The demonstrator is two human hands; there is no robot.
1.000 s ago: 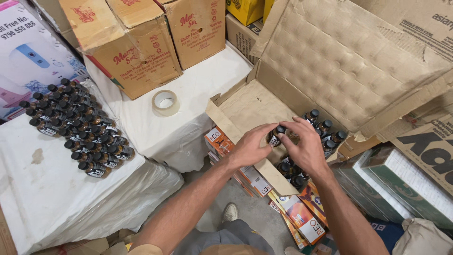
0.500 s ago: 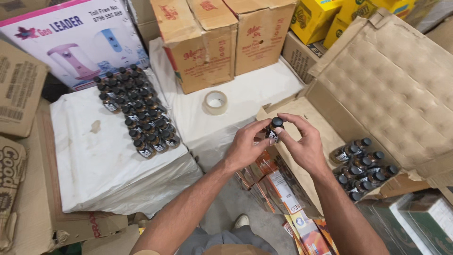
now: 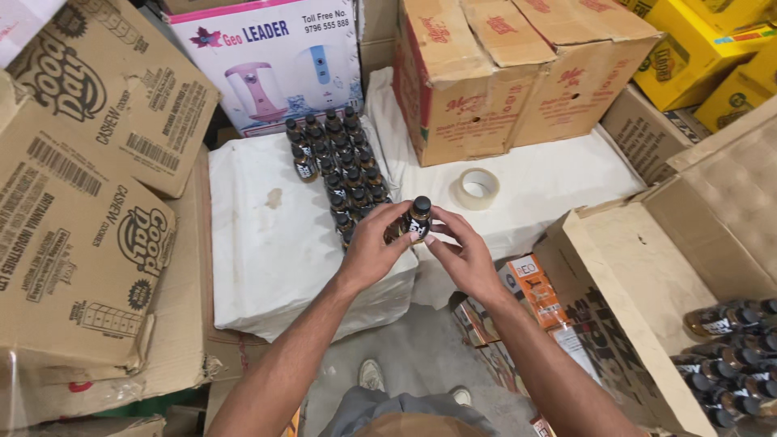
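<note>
Both my hands hold small dark bottles with black caps (image 3: 418, 218) upright, just above the near edge of a white sack (image 3: 267, 259). My left hand (image 3: 374, 247) wraps them from the left; my right hand (image 3: 461, 247) pinches them from the right. Just beyond my hands, several matching bottles (image 3: 336, 158) stand in rows on the sack. More of these bottles (image 3: 732, 364) lie in an open cardboard box (image 3: 623, 299) at the right.
A roll of clear tape (image 3: 477, 188) lies on a second white sack (image 3: 550, 182). Brown cartons (image 3: 502, 73) stand behind, large cartons (image 3: 81, 202) at the left, yellow boxes (image 3: 704, 48) at the top right. Small orange packets (image 3: 530, 287) sit below the box.
My hands lifted bottles out of the open box and carried them left to the white sack; the view swung left with them.
</note>
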